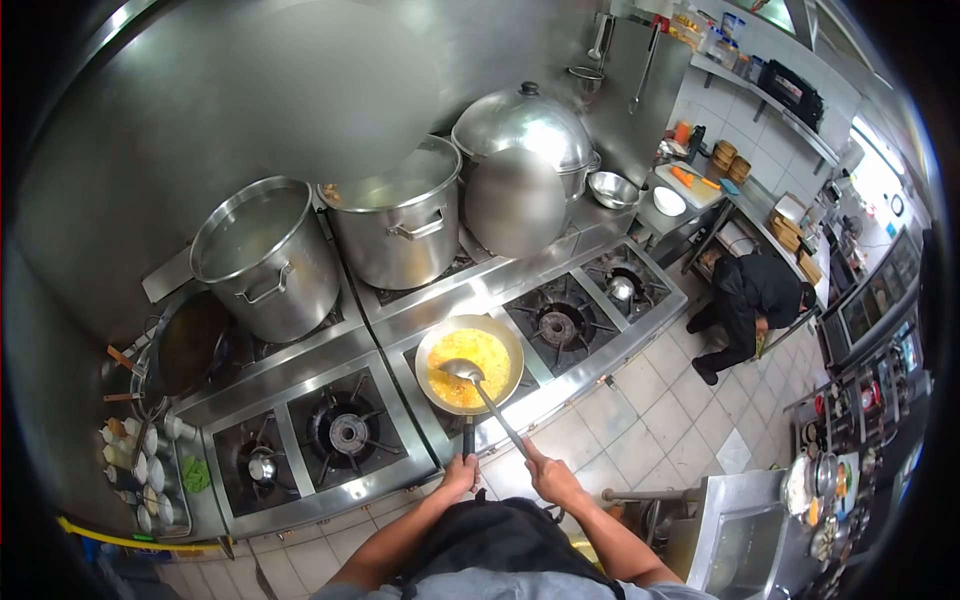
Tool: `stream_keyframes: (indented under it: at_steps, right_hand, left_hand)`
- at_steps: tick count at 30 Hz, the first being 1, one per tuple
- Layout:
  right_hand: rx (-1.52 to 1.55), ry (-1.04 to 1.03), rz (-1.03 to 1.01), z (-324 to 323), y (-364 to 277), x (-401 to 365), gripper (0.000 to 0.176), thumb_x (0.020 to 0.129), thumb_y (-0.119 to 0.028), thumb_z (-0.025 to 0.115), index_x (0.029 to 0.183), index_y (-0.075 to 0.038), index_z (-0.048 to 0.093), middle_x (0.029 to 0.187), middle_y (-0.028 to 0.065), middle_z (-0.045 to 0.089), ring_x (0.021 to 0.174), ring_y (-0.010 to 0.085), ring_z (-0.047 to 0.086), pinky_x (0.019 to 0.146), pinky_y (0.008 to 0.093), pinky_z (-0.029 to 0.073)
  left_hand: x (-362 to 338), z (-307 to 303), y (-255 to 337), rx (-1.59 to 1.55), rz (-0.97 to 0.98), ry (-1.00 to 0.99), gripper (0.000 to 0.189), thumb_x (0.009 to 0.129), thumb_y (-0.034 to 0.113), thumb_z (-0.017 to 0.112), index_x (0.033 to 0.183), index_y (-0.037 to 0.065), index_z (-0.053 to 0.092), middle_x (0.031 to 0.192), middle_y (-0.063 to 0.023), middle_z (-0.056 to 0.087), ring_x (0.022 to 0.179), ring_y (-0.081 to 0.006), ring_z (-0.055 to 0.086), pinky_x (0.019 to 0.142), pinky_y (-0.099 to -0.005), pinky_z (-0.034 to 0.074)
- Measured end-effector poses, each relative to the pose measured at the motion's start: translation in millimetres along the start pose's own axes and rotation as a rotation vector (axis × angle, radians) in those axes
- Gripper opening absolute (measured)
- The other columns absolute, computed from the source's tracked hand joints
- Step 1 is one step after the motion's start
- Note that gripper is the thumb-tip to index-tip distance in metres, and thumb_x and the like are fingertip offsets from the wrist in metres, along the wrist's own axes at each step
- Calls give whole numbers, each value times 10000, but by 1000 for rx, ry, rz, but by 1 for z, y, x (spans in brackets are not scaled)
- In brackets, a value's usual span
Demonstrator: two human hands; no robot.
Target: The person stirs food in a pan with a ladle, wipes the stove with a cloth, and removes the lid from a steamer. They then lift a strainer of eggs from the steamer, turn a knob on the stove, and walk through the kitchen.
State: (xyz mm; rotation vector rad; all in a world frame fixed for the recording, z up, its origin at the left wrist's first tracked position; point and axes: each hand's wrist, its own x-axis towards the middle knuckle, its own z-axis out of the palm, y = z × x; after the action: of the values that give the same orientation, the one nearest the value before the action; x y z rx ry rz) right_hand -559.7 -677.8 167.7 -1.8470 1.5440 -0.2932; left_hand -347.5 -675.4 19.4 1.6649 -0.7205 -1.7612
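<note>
Gripping wok [423, 352] and ladle [492, 408] together.
Left hand [460, 477] wraps the wok's handle; right hand [548, 478], beside it, clasps the ladle's shaft, slanting up-left into the wok.

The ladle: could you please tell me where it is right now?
In the head view, the ladle sits centre frame, its bowl in the yellow food in the pan on the stove, its handle held by the right hand.
</note>
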Motion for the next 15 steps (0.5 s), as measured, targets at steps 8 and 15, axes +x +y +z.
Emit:
stream_keyframes:
  at_steps: [8, 15]
  right_hand:
    - [-3, 8, -10, -4, -6, -2, 481, 955, -193, 483, 1424, -113, 410, 883, 304, 629, 855, 493, 593, 767, 547, 466]
    - [-36, -12, -43, -2, -8, 4, 494, 943, -185, 499, 1424, -112, 411, 874, 313, 627, 847, 512, 590, 776, 547, 467]
  left_hand:
    - [-3, 2, 2, -9, 6, 4, 246, 1020, 270, 424, 1017, 26, 457, 755, -55, 527, 586, -143, 529, 430, -292, 464]
    - [-3, -3, -5, 62, 50, 73, 317, 1010, 301, 442, 993, -14, 473, 748, -68, 549, 577, -157, 530, 447, -303, 472]
